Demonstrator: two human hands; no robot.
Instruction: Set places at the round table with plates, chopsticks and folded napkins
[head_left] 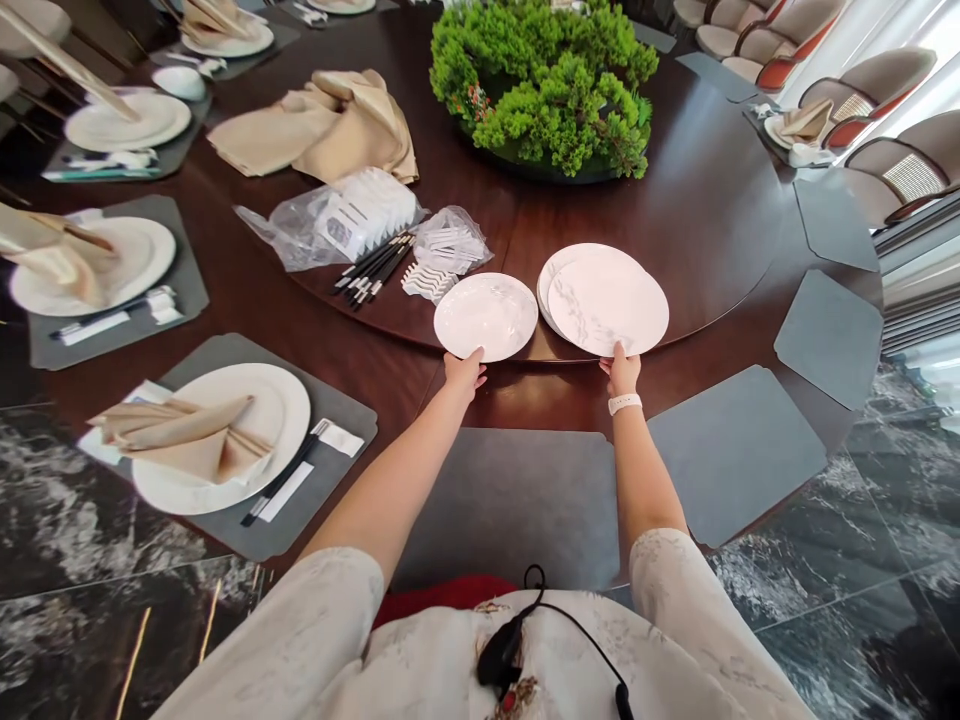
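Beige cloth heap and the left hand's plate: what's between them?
Head view: a large clear bag with white packets, then a smaller clear bag nearer the plate; black chopsticks lie beside them.

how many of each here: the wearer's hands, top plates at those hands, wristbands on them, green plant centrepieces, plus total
Hands: 2
Top plates at the hands: 2
White wristband: 1
Green plant centrepiece: 1
Total: 6

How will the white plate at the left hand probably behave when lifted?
The white plate looks glossy, so it may be slippery, and probably stiff and breakable like ceramic. With the left hand at its near rim, its far side might dip.
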